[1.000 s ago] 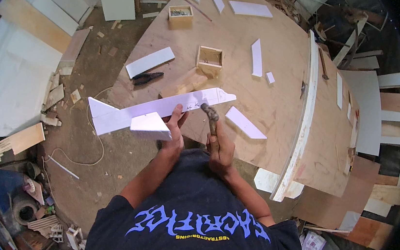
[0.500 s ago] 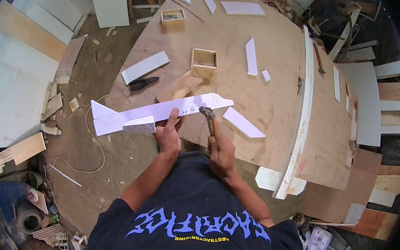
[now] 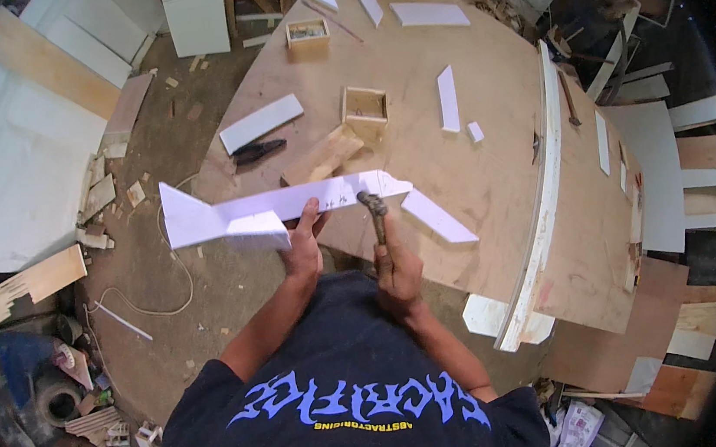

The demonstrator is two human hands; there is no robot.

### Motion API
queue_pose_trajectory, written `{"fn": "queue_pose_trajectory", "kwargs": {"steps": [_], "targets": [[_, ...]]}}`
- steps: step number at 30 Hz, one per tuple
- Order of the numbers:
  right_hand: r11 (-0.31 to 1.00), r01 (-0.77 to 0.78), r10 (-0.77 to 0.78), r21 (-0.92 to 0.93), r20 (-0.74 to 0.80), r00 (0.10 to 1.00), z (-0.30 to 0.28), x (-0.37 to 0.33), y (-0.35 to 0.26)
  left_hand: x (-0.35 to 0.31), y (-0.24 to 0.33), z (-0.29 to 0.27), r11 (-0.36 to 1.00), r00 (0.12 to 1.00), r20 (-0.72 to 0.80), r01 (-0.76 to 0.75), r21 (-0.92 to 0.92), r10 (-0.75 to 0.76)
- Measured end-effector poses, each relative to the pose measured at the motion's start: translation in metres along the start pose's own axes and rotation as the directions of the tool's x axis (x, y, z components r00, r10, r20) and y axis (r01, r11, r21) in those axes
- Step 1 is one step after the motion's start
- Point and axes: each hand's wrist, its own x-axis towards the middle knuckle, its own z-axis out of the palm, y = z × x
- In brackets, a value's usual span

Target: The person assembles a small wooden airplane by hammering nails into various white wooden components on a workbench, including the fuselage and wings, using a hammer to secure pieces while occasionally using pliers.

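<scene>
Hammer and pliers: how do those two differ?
The hammer is gripped in the right hand, while the pliers lie on the wooden table. The hammer looks brownish grey; the pliers look black. The hammer's head points away from the person, whereas the pliers lie roughly crosswise. Both are hand tools.

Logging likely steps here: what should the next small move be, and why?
Probably ease the hammer clear of the white airplane-shaped cutout: in this view the hammer head overlaps its lower edge near the nose, and only the left hand grips the cutout, whose tail shows over the floor.
</scene>
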Motion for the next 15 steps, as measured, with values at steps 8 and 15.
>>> {"fn": "queue_pose_trajectory", "kwargs": {"steps": [8, 15], "targets": [[0.999, 0.031, -0.030, 0.016, -0.032, 0.999, 0.001, 0.006, 0.003, -0.001, -0.006, -0.004, 1.000, 0.999, 0.031, 0.009, -0.011, -0.008], [0.998, 0.043, -0.041, 0.037, -0.046, 0.998, 0.005, 0.001, 0.003, -0.006, -0.002, -0.006, 1.000, 1.000, 0.022, -0.020, 0.023, 0.019]]}}
